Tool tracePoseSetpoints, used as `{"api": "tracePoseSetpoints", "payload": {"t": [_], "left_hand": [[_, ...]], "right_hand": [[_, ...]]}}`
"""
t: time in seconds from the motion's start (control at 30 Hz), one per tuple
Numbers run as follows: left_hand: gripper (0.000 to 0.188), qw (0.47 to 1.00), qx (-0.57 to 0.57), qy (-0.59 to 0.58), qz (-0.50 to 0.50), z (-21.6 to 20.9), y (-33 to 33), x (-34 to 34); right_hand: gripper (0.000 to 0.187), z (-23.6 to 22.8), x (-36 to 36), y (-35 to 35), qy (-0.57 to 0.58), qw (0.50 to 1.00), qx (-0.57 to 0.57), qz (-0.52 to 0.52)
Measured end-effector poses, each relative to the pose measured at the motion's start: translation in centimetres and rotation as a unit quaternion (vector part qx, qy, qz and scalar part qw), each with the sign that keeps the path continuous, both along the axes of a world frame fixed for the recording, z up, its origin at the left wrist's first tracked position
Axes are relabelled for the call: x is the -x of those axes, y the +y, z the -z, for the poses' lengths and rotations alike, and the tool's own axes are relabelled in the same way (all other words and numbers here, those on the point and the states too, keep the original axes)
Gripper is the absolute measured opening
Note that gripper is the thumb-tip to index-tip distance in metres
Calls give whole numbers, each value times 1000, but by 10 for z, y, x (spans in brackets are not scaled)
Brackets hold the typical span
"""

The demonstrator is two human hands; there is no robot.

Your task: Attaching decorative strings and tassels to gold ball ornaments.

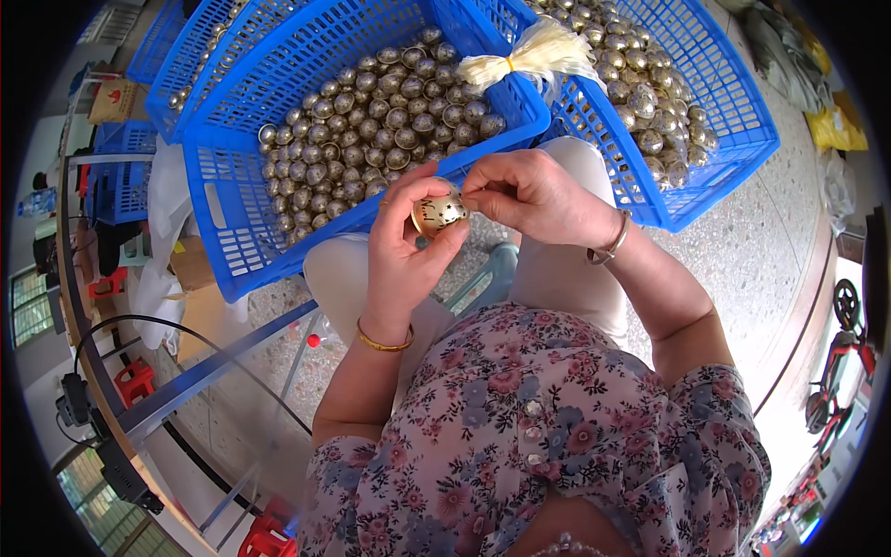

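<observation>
One red stool (135,382) far over on the left, low down. Next, a big blue crate (206,215) with lots of shiny round balls (345,130) piled inside. Then, at the near edge of that crate, the left hand (397,255), curled around one gold ball (434,215) with little dark star-like shapes on it. Held up out of the crate, near the knees, between thumb and fingers. Just beside it, the right hand (543,197), fingertips pinched together at the ball's right side. Maybe something thin in that pinch, but too small to tell. Looks like the fiddly part of the job: working at one spot on the ball, perhaps putting a string through a hole. Just above the right hand, a bunch of pale strings (552,54), tied with a yellow band (510,63) and lying across the crate edges. Farther right, one more blue crate (738,148) with more balls heaped inside. For the next move, best to hold the ball steady in the left hand and work gently with the right fingertips, without squeezing hard.
</observation>
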State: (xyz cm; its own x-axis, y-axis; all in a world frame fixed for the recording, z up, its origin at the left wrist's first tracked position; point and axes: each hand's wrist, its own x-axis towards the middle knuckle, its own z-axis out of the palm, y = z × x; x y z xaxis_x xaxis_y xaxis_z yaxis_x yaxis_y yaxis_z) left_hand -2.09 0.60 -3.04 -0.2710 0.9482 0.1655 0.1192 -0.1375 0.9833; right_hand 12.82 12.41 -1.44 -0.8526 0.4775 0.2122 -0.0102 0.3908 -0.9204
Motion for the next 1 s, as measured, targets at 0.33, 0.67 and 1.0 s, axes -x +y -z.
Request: {"api": "tracePoseSetpoints", "payload": {"t": [0.33,0.67,1.0], "left_hand": [[21,988,-50,133,-60,4,4,4],[2,993,-36,62,-94,10,9,-4],[10,995,18,-55,-87,19,9,-6]], "right_hand": [[6,17,11,-20,8,973,228,34],[7,18,14,-26,1,967,240,81],[12,13,15,-24,-26,985,-97,137]]}}
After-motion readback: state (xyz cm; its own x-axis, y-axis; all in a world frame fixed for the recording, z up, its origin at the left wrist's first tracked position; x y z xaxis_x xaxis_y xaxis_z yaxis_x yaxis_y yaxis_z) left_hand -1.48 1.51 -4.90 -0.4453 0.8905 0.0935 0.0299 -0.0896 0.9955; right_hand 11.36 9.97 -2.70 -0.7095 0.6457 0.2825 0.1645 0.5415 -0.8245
